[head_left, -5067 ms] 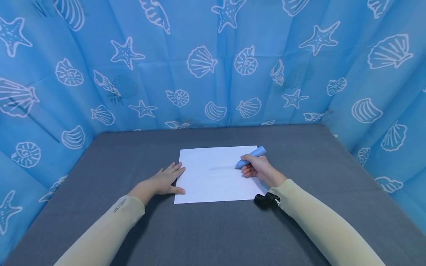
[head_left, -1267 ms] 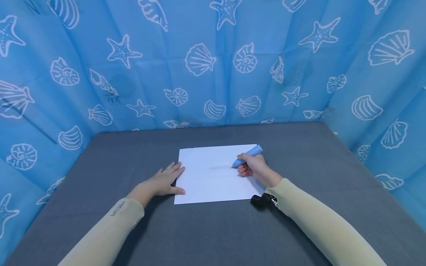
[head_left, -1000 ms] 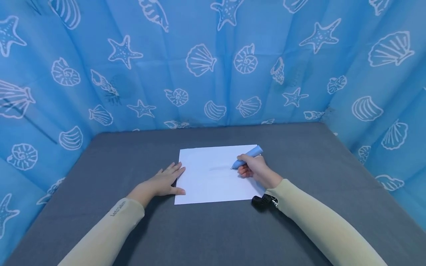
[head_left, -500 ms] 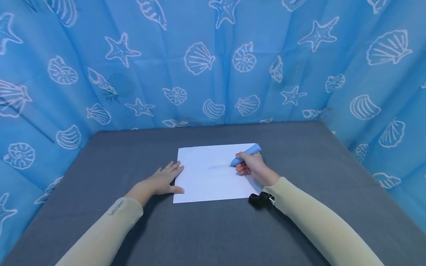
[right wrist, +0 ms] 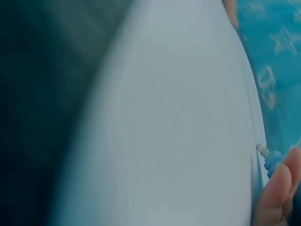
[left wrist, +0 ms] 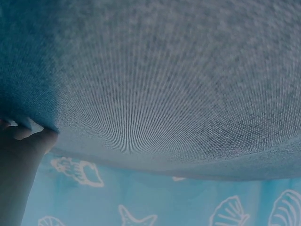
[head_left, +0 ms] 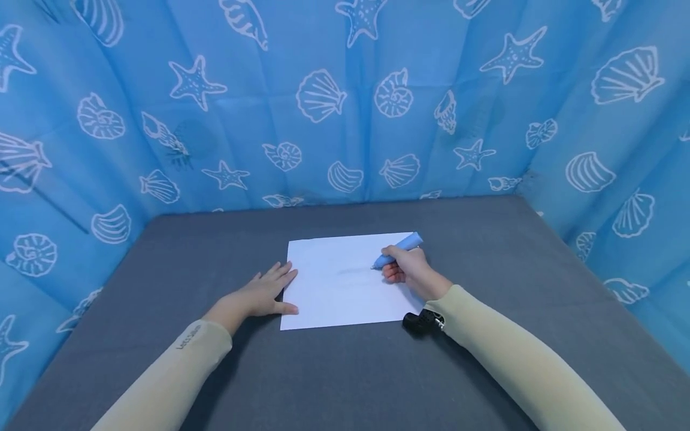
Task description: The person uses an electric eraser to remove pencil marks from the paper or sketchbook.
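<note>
A white sheet of paper [head_left: 339,305] lies flat on the grey cloth. My left hand [head_left: 262,294] rests across its left edge, palm down with fingers spread. Over the sheet's right part, my right hand [head_left: 412,269] grips a thick light-blue pen [head_left: 399,249] between thumb and fingers. The pen leans to the upper right, its narrow pale tip at the paper. Left of that tip runs a faint grey streak, and I cannot tell if it is shadow or mark. In the right wrist view the pen [right wrist: 273,162] shows a ridged blue front, with fingertips [right wrist: 277,186] around it.
Grey cloth [head_left: 323,383] covers the table around the paper. A blue curtain [head_left: 345,137] with white shells and starfish stands behind and on both sides. A black device [head_left: 423,323] is strapped at the right wrist, just over the paper's lower right corner.
Since about five seconds ago my right hand and the pen have shifted slightly left over the paper. The left hand has stayed in place. Over the last half second hardly anything differs.
</note>
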Motion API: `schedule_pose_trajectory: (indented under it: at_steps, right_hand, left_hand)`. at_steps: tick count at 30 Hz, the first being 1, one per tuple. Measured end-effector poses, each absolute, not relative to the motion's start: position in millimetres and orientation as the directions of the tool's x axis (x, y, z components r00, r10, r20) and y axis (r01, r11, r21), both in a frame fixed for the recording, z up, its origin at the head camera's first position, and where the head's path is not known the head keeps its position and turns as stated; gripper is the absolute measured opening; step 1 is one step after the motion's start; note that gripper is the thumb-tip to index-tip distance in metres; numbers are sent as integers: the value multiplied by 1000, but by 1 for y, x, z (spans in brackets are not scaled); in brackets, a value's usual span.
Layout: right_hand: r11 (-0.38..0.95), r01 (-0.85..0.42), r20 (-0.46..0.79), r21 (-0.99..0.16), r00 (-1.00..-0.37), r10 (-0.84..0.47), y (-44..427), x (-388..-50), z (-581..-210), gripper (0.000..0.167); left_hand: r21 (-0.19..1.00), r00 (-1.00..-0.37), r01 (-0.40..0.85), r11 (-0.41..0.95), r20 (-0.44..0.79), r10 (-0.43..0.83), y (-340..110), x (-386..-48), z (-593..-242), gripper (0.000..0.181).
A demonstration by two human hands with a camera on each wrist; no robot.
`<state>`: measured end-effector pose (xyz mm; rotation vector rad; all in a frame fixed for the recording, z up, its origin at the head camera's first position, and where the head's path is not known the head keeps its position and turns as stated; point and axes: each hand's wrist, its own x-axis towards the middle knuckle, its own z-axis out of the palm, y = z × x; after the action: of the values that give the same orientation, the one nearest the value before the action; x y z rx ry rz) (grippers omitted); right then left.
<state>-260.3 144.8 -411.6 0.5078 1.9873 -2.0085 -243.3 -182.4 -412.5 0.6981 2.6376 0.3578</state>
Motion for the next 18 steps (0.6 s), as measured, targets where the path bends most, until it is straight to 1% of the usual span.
schedule_pose_trajectory:
  at_steps: [10, 18]
  right_hand:
    - [-46, 427, -429, -903, -901, 69, 145, -265, -414, 25]
    - [-30, 440, -440, -898, -894, 78, 150, -264, -411, 24]
  left_hand:
    - [336, -801, 419, 843, -301, 518, -184, -241, -411, 95]
    - [321, -806, 414, 852, -306, 507, -184, -244, -412, 96]
